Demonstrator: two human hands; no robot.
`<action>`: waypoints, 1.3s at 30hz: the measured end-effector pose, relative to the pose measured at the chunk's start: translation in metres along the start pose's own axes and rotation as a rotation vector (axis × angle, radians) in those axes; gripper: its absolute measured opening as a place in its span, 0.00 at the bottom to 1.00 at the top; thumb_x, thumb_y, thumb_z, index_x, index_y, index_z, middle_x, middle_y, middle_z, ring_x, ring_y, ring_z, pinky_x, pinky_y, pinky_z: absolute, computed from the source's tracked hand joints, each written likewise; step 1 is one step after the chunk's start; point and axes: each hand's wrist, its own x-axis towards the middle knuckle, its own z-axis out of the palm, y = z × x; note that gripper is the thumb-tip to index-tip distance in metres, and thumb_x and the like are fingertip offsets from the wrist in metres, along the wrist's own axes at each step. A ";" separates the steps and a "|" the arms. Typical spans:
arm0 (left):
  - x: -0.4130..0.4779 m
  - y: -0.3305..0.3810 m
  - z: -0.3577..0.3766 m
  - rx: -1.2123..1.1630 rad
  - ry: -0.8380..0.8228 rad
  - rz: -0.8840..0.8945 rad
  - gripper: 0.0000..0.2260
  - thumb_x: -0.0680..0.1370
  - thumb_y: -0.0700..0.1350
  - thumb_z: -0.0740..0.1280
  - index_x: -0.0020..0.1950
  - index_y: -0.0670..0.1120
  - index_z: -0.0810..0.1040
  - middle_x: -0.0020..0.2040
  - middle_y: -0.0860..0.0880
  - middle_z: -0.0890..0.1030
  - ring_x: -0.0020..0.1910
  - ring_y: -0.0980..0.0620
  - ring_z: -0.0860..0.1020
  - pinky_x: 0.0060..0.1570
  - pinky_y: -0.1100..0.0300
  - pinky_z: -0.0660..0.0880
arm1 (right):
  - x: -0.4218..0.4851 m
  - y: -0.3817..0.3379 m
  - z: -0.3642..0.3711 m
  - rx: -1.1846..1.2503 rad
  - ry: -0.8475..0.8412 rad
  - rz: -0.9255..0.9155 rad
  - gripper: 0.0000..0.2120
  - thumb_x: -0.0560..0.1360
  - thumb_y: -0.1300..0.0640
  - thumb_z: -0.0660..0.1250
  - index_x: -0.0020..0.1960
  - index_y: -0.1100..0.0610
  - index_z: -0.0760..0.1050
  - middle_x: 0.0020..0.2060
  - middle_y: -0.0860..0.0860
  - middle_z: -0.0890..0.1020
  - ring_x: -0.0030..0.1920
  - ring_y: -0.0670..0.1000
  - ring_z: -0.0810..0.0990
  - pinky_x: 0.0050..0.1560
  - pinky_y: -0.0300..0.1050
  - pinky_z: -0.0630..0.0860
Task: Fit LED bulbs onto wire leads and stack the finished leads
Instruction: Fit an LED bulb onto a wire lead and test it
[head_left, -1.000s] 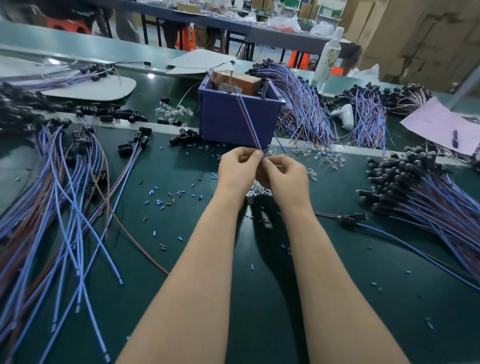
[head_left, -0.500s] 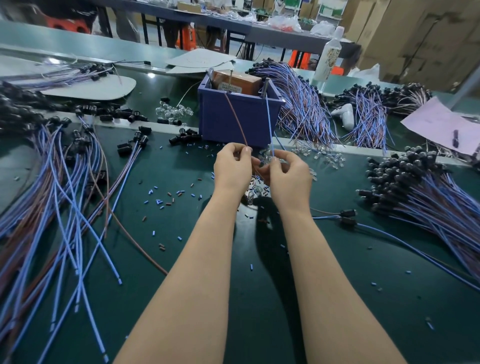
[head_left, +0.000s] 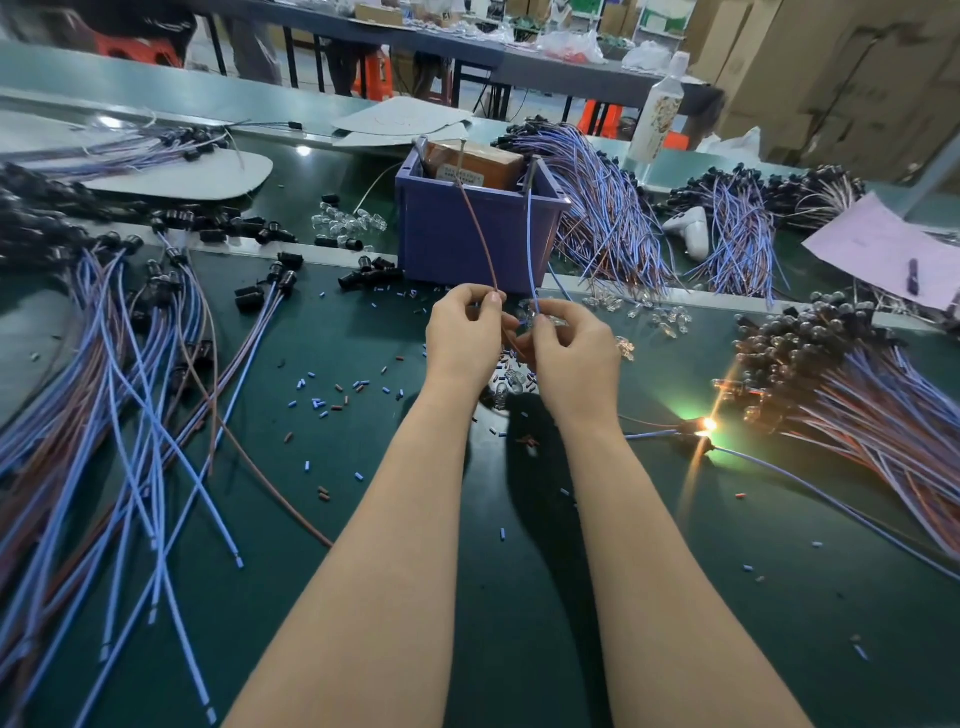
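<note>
So, our left hand (head_left: 462, 343) pinches the brown wire (head_left: 480, 239) and our right hand (head_left: 571, 353) pinches the blue wire (head_left: 530, 244), both running up and away to the bin (head_left: 467, 249). The lit bulb (head_left: 706, 425) lies on the table (head_left: 805, 597) to our right, nearer the right hand, just beside the finished pile (head_left: 857, 374).

Dark green worktop (head_left: 311, 519) throughout. At centre, one brown wire (head_left: 480, 244) and one light blue wire (head_left: 530, 244). At 12 o'clock, a violet-blue plastic bin (head_left: 467, 244) with a tan cardboard box (head_left: 478, 163) inside. At 9 o'clock, light blue and brown wire leads (head_left: 104, 389) ending in black sockets (head_left: 247, 300). At 3 o'clock, a black-capped stack of leads (head_left: 857, 395) in blue and reddish brown; beside it a bulb (head_left: 706, 425) glows orange-white with a green halo. Tiny blue and brown offcuts (head_left: 317, 402) speckle the worktop. At 2 o'clock, lilac paper (head_left: 883, 249).
</note>
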 end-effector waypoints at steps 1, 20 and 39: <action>0.000 0.000 0.000 0.003 -0.001 -0.004 0.06 0.80 0.39 0.60 0.47 0.44 0.76 0.32 0.51 0.79 0.38 0.51 0.78 0.51 0.53 0.77 | 0.000 0.000 0.000 -0.001 -0.002 -0.002 0.09 0.77 0.62 0.62 0.54 0.58 0.78 0.41 0.58 0.84 0.44 0.56 0.83 0.53 0.56 0.78; -0.022 0.078 0.028 0.109 -0.106 0.368 0.08 0.78 0.49 0.65 0.45 0.45 0.77 0.36 0.53 0.78 0.36 0.57 0.75 0.40 0.65 0.72 | 0.017 -0.050 -0.082 -0.299 0.152 -0.418 0.10 0.78 0.53 0.65 0.50 0.60 0.80 0.40 0.52 0.79 0.39 0.48 0.75 0.40 0.33 0.68; -0.131 0.061 0.273 -0.257 -0.716 -0.548 0.12 0.79 0.37 0.60 0.36 0.43 0.68 0.45 0.41 0.75 0.39 0.48 0.75 0.45 0.57 0.74 | -0.023 0.077 -0.261 0.961 0.911 0.399 0.16 0.81 0.56 0.60 0.36 0.59 0.71 0.20 0.47 0.78 0.22 0.43 0.78 0.25 0.34 0.75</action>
